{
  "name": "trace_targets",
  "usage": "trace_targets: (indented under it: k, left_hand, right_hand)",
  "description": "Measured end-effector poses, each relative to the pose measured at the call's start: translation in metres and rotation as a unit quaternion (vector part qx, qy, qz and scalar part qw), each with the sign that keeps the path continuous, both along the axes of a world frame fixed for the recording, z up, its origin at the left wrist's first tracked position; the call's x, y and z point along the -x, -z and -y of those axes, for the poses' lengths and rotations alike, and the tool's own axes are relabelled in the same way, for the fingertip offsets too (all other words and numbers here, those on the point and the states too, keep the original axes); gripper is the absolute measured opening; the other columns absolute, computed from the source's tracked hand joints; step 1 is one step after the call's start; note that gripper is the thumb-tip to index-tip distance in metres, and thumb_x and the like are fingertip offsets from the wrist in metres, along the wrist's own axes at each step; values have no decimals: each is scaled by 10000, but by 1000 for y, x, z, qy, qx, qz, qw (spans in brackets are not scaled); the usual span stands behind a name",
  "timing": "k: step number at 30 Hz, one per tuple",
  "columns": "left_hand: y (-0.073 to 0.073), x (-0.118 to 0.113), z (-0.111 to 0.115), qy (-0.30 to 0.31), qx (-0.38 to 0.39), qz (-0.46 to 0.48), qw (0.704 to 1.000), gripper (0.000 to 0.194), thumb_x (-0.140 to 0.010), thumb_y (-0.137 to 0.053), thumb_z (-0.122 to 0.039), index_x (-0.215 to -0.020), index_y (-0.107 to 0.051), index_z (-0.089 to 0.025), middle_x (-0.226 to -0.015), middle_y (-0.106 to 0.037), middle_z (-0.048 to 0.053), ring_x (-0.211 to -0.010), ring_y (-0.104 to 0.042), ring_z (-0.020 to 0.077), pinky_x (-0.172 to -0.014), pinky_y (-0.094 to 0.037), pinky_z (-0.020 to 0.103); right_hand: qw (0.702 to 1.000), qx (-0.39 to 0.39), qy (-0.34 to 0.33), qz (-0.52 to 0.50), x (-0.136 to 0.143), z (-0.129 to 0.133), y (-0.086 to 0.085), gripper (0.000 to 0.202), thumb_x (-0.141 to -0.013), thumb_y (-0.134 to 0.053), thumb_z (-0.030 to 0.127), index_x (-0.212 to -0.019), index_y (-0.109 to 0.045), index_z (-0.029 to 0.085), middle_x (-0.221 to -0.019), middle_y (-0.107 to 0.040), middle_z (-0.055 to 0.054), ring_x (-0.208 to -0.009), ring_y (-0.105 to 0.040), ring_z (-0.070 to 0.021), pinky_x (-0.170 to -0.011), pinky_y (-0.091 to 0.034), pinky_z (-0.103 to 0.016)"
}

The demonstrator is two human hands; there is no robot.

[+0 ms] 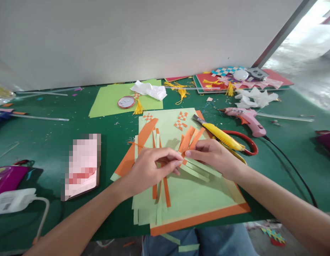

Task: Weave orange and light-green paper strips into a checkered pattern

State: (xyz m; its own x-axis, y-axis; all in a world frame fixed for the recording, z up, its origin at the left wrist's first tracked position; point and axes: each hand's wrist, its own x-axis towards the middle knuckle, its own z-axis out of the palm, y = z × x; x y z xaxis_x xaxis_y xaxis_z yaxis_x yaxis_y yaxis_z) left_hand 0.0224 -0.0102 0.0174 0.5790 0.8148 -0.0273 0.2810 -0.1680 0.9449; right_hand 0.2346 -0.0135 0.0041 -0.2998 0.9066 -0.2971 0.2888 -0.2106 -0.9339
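Note:
Orange paper strips and pale green paper strips cross each other between my two hands, above a stack of pale green sheets. My left hand pinches the left end of the crossed strips with thumb and forefinger. On the other side my right hand grips the same strips, its thumb over the crossing. Loose orange strips lie on the sheets under my left hand. Small woven orange-and-white paper pieces rest near the top of the stack.
Right of the sheets lie a yellow utility knife, red-handled scissors and a pink glue gun with its cord. A phone is at left, a white charger beyond it. Yellow tassels and crumpled tissue lie at the back.

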Motion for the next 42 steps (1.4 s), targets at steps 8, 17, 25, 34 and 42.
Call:
trace_targets:
  k: [8,17,25,34,42]
  left_hand:
    - [-1,2,-1,12,22,1,1000,102,-901,-618,-249,-914,-698,-187,-774,-739,-15,-693,-745,123,-666,-579,162]
    - [1,0,-1,-12,108,24,994,300,-899,-628,-311,-1180,-542,-245,-770,-715,-38,-756,-752,153,-702,-594,202]
    - [-1,-1,0,-39,116,31,992,328,-897,-628,-340,-1195,-540,-234,-820,-750,-7,-760,-754,176,-718,-601,236]
    - [-2,-3,-1,-56,94,37,993,326,-882,-646,-290,-1181,-539,-214,-801,-751,-7,-710,-750,160,-674,-594,206]
    - [0,-2,1,-45,107,35,993,239,-871,-655,-325,-1033,-513,-223,-784,-741,-21,-741,-755,172,-685,-596,229]
  right_hand:
    - [1000,0,4,15,-1,0,1,509,-730,-688,582,-552,-425,183,-531,-243,80,-494,-211,-59,-437,-139,-239]
    - [1000,-27,6,7,1,2,0,500,-754,-675,555,-553,-403,187,-547,-253,75,-502,-223,-60,-442,-160,-237]
    - [999,-46,0,14,4,2,-3,483,-757,-670,550,-543,-455,174,-549,-284,65,-524,-243,-71,-460,-192,-241]
    - [999,-38,-12,12,3,2,-5,427,-748,-686,545,-610,-619,147,-552,-396,43,-532,-277,-78,-481,-203,-254]
    - [1000,-22,-6,8,2,3,-2,406,-733,-718,488,-563,-564,152,-542,-359,50,-536,-283,-80,-487,-212,-255]
